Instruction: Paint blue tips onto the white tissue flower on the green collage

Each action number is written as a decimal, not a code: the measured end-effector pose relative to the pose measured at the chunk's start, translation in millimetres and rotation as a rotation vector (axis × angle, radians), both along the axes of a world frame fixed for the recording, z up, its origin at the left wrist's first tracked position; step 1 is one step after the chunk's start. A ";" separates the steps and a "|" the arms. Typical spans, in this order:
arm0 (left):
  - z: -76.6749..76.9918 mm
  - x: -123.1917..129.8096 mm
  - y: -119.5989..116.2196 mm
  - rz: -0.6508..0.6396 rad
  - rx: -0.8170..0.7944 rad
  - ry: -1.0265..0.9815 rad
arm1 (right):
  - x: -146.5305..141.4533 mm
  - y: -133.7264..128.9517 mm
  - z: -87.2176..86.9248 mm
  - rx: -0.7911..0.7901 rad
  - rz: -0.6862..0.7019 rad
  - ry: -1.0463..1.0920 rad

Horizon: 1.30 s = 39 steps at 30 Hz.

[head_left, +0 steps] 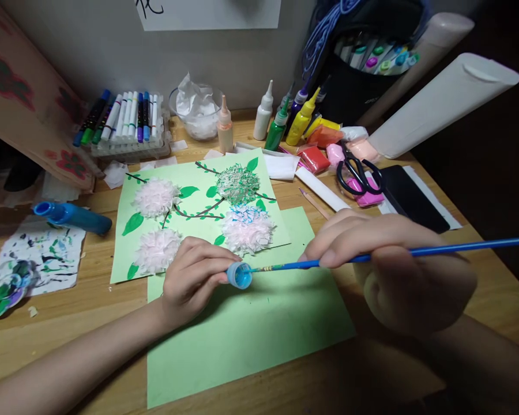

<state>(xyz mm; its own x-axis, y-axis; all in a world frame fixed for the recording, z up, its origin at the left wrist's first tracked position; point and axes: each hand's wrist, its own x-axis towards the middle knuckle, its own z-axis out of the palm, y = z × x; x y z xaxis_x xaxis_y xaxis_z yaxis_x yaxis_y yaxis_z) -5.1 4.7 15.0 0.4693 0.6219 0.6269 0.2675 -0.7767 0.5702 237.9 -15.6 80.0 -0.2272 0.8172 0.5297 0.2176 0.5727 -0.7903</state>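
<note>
My left hand (196, 276) pinches a small round blue-stained plastic cap (239, 275) between thumb and fingers, its open mouth turned toward me, wet blue paint inside. My right hand (398, 265) closes around a long, thin, blue-handled paintbrush (471, 246), held nearly level; its tip seems to reach just inside the cap, though the bristles are hard to make out. Both hands are above the middle of the wooden table (69, 314).

Below the cap, toward the table's near edge, lies a plain light green paper sheet (259, 334). Overlapping its far edge is a light green paper picture (164, 173) with painted brown branches, green leaves and four ruffled paper flowers: two pale pink ones on its left, a green-coated bloom (237, 184) at its far right, and a pink bloom with blue-tipped petals (251, 230) at its near right.

Near the table's left edge, an uncapped blue plastic paint bottle (80, 218) lies on its side, partly over a paint-smeared white sheet (56, 248). Toward the table's right edge rest black-handled scissors (358, 176).
</note>
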 end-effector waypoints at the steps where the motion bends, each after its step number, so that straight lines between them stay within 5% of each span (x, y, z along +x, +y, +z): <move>1: -0.3 0.0 0.1 0.003 -0.001 -0.003 | -0.6 0.2 -0.9 0.004 0.032 0.002; 4: -2.2 -0.4 0.0 0.007 -0.008 -0.007 | -2.2 0.6 -1.4 0.008 0.066 0.028; 9: -4.5 -2.1 -0.8 0.033 -0.031 0.002 | -0.6 13.7 -6.5 -0.018 -0.109 0.259; 13: -4.5 -2.3 -1.1 0.056 -0.054 0.027 | 5.6 45.0 -35.0 -0.225 -0.329 0.464; 17: -5.0 -1.0 -0.4 0.006 -0.079 0.050 | 9.4 67.9 -73.2 -0.483 -0.277 0.574; 21: -6.7 0.1 0.6 -0.021 -0.142 0.076 | 10.2 69.9 -92.2 -0.589 -0.279 0.564; 39: -10.6 1.5 1.5 -0.006 -0.280 0.073 | 15.9 67.3 -102.1 -0.534 -0.315 0.489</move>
<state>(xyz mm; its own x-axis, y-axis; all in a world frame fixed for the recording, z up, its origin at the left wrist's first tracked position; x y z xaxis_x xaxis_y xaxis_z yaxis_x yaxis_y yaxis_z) -3.6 6.2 4.3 0.5111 0.7631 0.3955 0.3119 -0.5934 0.7420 253.8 51.7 -22.1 0.2148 0.9763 0.0271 -0.1369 0.0576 -0.9889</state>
